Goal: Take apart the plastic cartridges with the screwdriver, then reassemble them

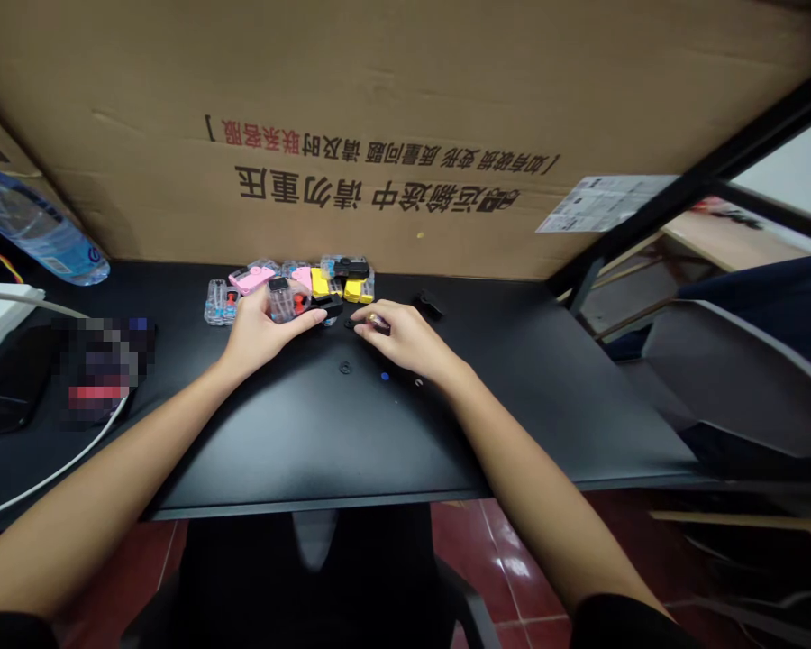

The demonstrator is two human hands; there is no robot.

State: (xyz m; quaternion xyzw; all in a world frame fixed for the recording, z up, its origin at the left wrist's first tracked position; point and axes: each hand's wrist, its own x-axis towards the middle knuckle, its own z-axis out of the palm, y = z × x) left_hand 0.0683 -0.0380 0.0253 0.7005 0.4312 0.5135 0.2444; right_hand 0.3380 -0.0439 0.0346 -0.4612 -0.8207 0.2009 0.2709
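Note:
My left hand (258, 326) is closed around a clear plastic case (282, 300) with a black piece on top and a red part inside. A black piece (327, 307) juts out by the thumb, at the case's right end. My right hand (398, 335) is closed just to the right, with a small shiny bit showing between its curled fingers. Its fingertips are close to a small black part (349, 323) on the table; whether they touch it I cannot tell. Nearer me lie a black ring (345, 368), a blue disc (385, 376) and a tiny pale clip-like piece (419, 382).
Behind my hands, several clear cases with pink (253, 278) and yellow (358, 290) parts are heaped against a cardboard box (392, 81). A black piece (429, 305) lies right. At left are a water bottle (37, 221), power strip (4, 315) and white cable (101, 433).

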